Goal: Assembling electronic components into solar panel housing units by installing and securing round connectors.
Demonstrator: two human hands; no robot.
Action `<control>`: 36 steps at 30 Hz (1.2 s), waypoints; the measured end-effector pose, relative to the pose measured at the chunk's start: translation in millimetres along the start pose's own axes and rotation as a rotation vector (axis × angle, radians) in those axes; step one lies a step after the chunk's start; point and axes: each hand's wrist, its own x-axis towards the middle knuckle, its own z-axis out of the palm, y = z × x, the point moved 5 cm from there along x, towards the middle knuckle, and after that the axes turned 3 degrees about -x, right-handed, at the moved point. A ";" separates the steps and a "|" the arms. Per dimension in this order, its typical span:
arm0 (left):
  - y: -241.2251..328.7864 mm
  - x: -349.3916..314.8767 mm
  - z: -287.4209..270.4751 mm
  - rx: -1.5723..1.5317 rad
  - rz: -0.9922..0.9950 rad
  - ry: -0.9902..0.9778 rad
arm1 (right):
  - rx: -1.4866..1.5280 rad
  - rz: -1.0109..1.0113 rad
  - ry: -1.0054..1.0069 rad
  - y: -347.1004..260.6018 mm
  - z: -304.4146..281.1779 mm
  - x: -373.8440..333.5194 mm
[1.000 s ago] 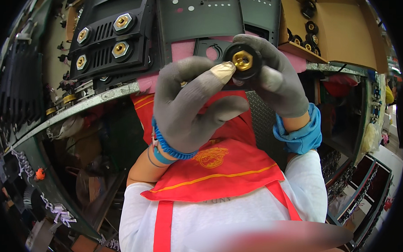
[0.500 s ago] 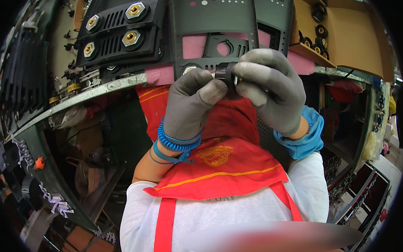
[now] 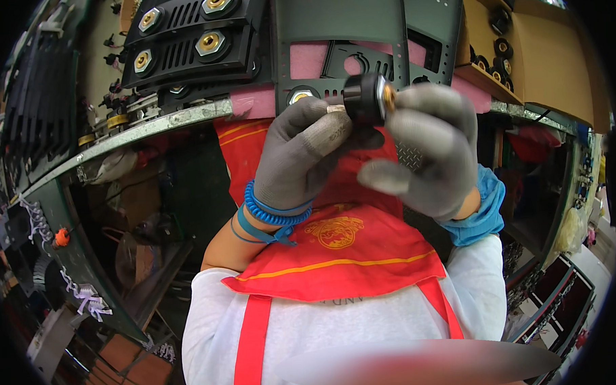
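My left hand (image 3: 302,148), in a grey glove, pinches the pale metal end of a black round panel socket (image 3: 363,100) between thumb and fingers. The socket lies sideways, its silver nut and brass centre facing right. My right hand (image 3: 437,147), also gloved and partly blurred, is at the nut side with its thumb well apart from the fingers. Its upper fingertips are close to the brass centre; whether they touch it I cannot tell. Beyond my hands, black slotted panels (image 3: 184,55) carry similar brass-centred sockets with silver nuts.
Large dark panels (image 3: 339,20) with cut-outs lie on pink foam (image 3: 254,103) at the bench's far side. An open cardboard box (image 3: 551,62) at the right holds black round parts. The bench's metal edge (image 3: 140,134) curves leftward. Black finned parts (image 3: 43,100) stand far left.
My right thumb and fingers have spread from their grip at the nut, and the hand has shifted slightly right. The socket now shows its nut and brass centre more clearly, still in my left hand.
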 end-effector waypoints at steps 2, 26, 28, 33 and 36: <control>6.0 3.6 7.8 0.145 0.214 -0.071 | 0.099 0.071 -0.117 13.8 6.8 2.7; 38.4 -31.3 -19.5 0.507 0.326 0.186 | -0.597 -0.250 -0.820 83.5 50.1 33.6; 38.2 -32.9 -17.4 0.508 0.330 0.192 | -0.448 -0.169 -0.756 85.3 36.2 47.1; 43.6 -30.1 18.4 1.040 0.885 0.095 | 0.815 0.606 -0.407 64.5 16.6 40.8; 44.4 -26.6 41.5 1.336 1.326 -0.056 | 1.055 0.820 -0.341 54.9 30.9 16.2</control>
